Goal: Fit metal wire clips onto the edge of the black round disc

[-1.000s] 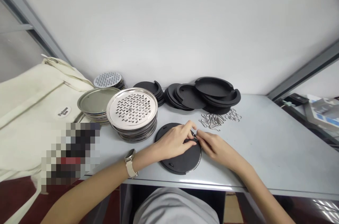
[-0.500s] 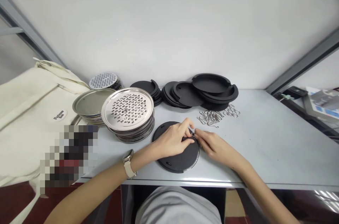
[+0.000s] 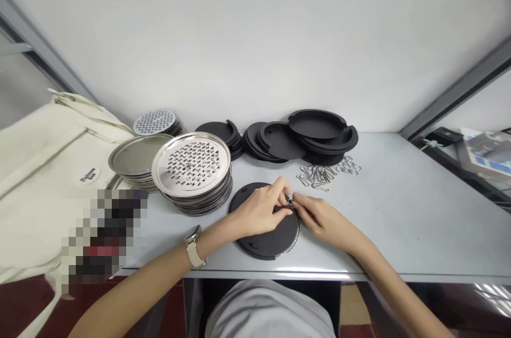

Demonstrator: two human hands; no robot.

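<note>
A round black plate-like cover [image 3: 271, 239] lies flat at the table's front, with a shiny metal rim showing along its right edge. My left hand [image 3: 261, 213] rests over this cover, its fingers bent and closed at a small metal loop [image 3: 290, 202]. From the right, my right hand [image 3: 325, 221] pinches the same loop at the cover's upper right edge. Fingers partly hide the loop, so whether it is a ring or the end of a hook cannot be seen. Just beyond my hands lie wire hooks [image 3: 317, 175] and metal rings [image 3: 348, 166] in loose piles.
To the left stand a stack of metal grater discs [image 3: 191, 165], plain metal lids [image 3: 139, 154] and a smaller perforated stack [image 3: 155, 122]. Black discs [image 3: 217, 133] and black trays [image 3: 319, 125] line the wall. A cream bag [image 3: 43, 167] covers the table's left end.
The metal loop shows slightly more between my fingertips. Both hands stay at the same spot on the cover's edge, and the view has shifted slightly.
</note>
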